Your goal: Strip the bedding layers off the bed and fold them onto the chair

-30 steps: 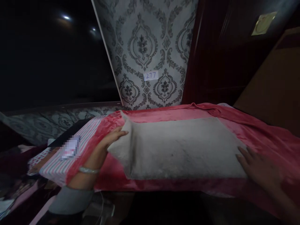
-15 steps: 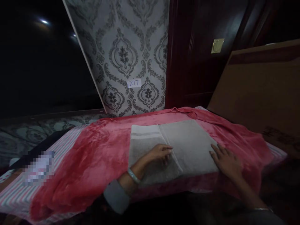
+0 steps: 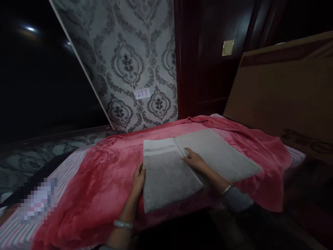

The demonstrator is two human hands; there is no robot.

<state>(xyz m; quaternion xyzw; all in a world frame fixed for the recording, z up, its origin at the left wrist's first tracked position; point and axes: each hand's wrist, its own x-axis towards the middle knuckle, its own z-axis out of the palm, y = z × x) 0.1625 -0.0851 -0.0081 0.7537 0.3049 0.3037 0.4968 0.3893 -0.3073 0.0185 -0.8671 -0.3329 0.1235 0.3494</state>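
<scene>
Pinching the grey cloth's (image 3: 169, 177) flap edge, the right hand's (image 3: 195, 161) grip had come in from its right end; the left hand (image 3: 139, 177) had gone to the left fold, its pinch unclear. The cloth lay on the red blanket (image 3: 106, 173), seemingly part-folded. The carton's (image 3: 281, 97) contents were hidden.

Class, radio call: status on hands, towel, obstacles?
Left hand at towel's left edge; right hand mid-towel. Towel partly folded, on red blanket. Box off right, not touching towel.

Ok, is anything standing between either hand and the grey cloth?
Nothing visible: the left hand is at the left edge of the grey cloth, the right hand at its folded-over layer's edge.
</scene>
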